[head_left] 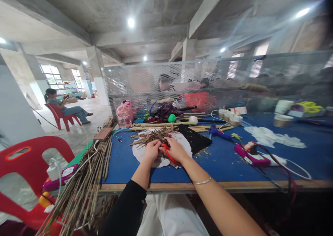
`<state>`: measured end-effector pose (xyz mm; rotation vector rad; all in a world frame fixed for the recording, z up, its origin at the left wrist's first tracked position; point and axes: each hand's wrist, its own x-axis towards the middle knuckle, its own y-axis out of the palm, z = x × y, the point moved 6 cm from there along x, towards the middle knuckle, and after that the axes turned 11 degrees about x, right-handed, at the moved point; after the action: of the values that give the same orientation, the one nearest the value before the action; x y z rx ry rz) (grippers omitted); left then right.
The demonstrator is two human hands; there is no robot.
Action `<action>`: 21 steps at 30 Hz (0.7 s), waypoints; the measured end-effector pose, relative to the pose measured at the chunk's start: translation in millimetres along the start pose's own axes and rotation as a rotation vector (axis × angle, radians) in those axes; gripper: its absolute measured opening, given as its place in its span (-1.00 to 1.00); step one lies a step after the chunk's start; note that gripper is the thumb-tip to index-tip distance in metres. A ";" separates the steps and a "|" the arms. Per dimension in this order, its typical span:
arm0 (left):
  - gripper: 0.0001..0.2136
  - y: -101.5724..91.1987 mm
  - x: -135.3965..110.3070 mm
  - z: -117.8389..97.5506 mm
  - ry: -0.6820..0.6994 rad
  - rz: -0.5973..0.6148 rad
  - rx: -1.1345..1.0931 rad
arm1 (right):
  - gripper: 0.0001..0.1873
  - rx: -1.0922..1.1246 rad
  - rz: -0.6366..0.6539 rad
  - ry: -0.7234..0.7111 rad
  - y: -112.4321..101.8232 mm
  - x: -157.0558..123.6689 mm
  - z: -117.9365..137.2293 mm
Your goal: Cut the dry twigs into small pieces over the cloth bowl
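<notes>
My left hand [152, 150] and my right hand [175, 149] meet over a white round sheet [142, 154] on the blue table [221, 159]. The right hand is closed on red-handled scissors [168, 152]. The left hand's fingers are curled on thin brown twigs, at the near end of a small heap of cut twigs [152, 135]. A black cloth [195, 138] lies just right of the hands.
A bundle of long sticks [85, 180] leans off the table's left edge by a red chair [28, 173]. A blue glue gun [217, 132], pink device [251, 156], cables, tape rolls [230, 116] and a pink bottle [124, 115] stand around. People sit behind a mesh screen [208, 76].
</notes>
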<state>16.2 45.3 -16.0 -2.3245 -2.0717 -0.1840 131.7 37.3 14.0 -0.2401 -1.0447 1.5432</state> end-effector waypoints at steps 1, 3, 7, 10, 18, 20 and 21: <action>-0.70 0.5 0.0 0.1 0.001 0.007 -0.008 | -0.35 0.000 -0.004 -0.004 -0.4 0.0 0.5; -0.70 0.7 0.2 0.0 0.007 0.010 -0.018 | -0.35 -0.004 -0.013 -0.006 -2.1 -0.5 2.8; -0.69 0.4 0.0 -1.5 0.013 0.010 -0.010 | -0.47 -0.002 0.011 0.049 -5.6 -3.7 7.2; -0.67 -0.2 -0.7 -2.4 0.000 0.002 -0.003 | -0.54 -0.002 0.028 0.086 -6.8 -6.0 8.7; -0.67 -4.6 -1.7 -3.4 -0.041 -0.080 0.006 | -0.60 0.057 0.043 0.091 -2.9 -2.8 4.3; -0.67 -6.7 -1.9 -3.6 -0.048 -0.110 0.007 | -0.60 0.030 0.044 0.104 -2.6 -2.3 3.4; -0.67 -7.8 -2.0 -3.7 -0.049 -0.123 0.007 | -0.59 0.006 0.044 0.115 -2.8 -2.5 3.0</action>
<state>8.0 43.9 -13.0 -2.2206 -2.2362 -0.1239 132.3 33.4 16.7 -0.3455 -0.9500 1.5530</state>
